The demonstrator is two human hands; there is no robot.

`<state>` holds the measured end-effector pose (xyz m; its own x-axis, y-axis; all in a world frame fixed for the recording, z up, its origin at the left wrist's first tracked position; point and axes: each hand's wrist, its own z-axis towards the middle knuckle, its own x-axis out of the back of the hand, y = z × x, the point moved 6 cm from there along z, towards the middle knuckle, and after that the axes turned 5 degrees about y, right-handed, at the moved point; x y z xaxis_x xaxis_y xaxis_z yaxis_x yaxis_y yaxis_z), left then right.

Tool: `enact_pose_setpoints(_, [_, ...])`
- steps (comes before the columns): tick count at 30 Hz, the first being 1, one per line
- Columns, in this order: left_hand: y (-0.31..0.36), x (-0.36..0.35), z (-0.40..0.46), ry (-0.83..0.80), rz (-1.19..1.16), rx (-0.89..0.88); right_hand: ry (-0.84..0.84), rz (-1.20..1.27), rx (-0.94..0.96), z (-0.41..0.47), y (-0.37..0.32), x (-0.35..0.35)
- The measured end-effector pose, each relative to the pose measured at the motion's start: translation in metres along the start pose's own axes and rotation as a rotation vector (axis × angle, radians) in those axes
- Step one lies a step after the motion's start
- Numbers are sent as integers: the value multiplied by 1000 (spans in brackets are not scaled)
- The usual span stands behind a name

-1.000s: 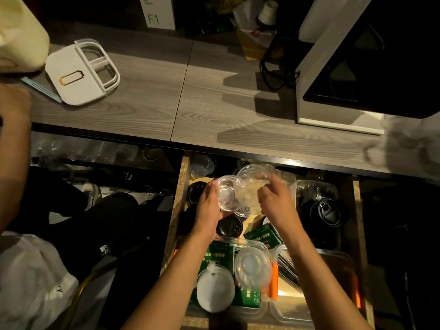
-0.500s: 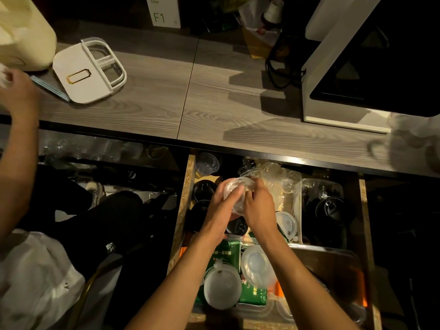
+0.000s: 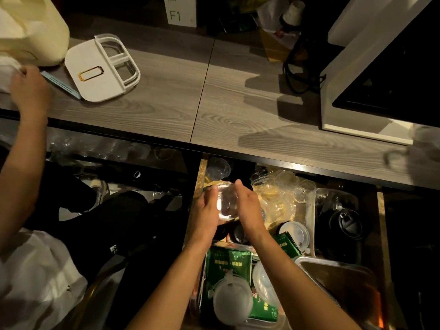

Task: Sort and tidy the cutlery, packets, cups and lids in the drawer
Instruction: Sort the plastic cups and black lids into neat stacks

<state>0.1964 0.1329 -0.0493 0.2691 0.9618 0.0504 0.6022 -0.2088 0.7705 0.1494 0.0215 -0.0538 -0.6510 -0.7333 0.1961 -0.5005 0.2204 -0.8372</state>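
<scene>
Clear cups [image 3: 227, 202] sit clasped between both palms over the open drawer [image 3: 381, 225]: left hand [image 3: 207, 208] cradles one side, right hand [image 3: 247, 206] presses the other. Loose clear lids [image 3: 282, 194] lie just right of the right hand; green packets [image 3: 227, 264] below both wrists.

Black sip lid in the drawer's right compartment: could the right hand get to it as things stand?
Probably not at once. The right hand and left hand are both cupped around a clear cup. The black sip lid itself lies uncovered, so the way is free once the cup is released.
</scene>
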Motion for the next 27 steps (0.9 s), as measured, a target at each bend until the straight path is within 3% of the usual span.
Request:
enact_pose_setpoints(3, [5, 21, 15, 42, -25, -3, 32, 73, -160, 33, 14, -6])
enact_pose_setpoints(6, [5, 30, 28, 35, -56, 9, 104, -204, -39, 70, 17, -10])
enact_pose_setpoints(9, [-2, 35, 37, 12, -69, 11, 64, -440, 71, 92, 15, -23])
enact_pose_setpoints(12, [-11, 39, 43, 21, -52, 21, -6, -547, 58, 112, 17, -35])
enact_pose_setpoints(17, [-17, 42, 41, 14, -88, 24, -3, -517, 6, 121, 25, -30])
enact_pose_setpoints(23, [-13, 39, 34, 33, -69, 9, -110, -520, 97, 105, 31, -19])
enact_pose_setpoints(27, [-17, 39, 26, 41, -80, 29, -136, -403, 14, 99, 39, -16])
